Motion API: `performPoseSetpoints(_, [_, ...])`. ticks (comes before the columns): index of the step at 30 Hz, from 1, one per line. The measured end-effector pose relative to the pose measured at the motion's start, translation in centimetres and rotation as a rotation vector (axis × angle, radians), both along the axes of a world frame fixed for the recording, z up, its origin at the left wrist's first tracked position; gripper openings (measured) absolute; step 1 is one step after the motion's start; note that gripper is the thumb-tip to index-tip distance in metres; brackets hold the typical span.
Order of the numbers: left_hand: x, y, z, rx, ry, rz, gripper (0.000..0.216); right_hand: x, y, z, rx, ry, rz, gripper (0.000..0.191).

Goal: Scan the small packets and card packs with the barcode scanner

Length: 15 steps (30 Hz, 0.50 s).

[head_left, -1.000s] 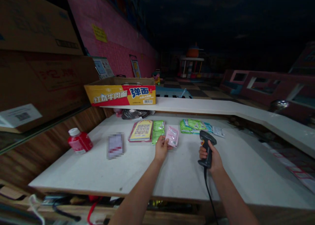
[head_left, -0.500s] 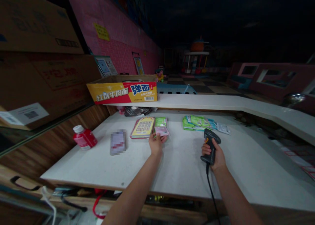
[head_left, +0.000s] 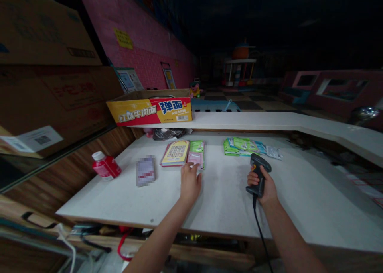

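Note:
My left hand is over the white desk, fingers apart and slightly bent, at the near edge of a small pink packet. That packet lies flat with a green packet just beyond it. Beside them on the left rests a stack of booklets or cards with a yellow cover. My right hand grips a black barcode scanner by its handle, its cable hanging past the desk's front edge. Beyond the scanner lies a spread pile of green and blue packets.
On the left are a blurred-out flat item and a red bottle with a white cap. A yellow and red carton stands on the raised ledge at the back. Large cardboard boxes are stacked at far left.
The pink packet was between my left fingers and now lies flat. My left hand has drawn back toward me, its fingers parted. The scanner is still in my right hand.

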<state>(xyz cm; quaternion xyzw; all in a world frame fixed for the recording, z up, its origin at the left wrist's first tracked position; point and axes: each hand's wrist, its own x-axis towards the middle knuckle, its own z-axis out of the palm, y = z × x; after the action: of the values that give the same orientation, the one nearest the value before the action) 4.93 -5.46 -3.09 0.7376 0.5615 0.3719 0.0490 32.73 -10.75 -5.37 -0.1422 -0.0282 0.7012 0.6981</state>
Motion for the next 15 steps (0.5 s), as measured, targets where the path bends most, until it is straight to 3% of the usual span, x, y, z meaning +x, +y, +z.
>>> performPoseSetpoints(2, [0.3,1.0,0.2,-0.023,0.239,-0.075,0.044,0.0,0.0,-0.1,-0.005,0.014,0.013,0.015])
performPoseSetpoints(5, [0.7,2.6,-0.2,-0.091,0.424,-0.118,0.049,0.0,0.0,-0.2,-0.003,0.013,0.021,0.015])
performPoseSetpoints(15, [0.6,4.6,-1.8,-0.043,0.444,-0.13,0.053,0.1,0.3,-0.3,0.027,-0.054,0.021,0.023])
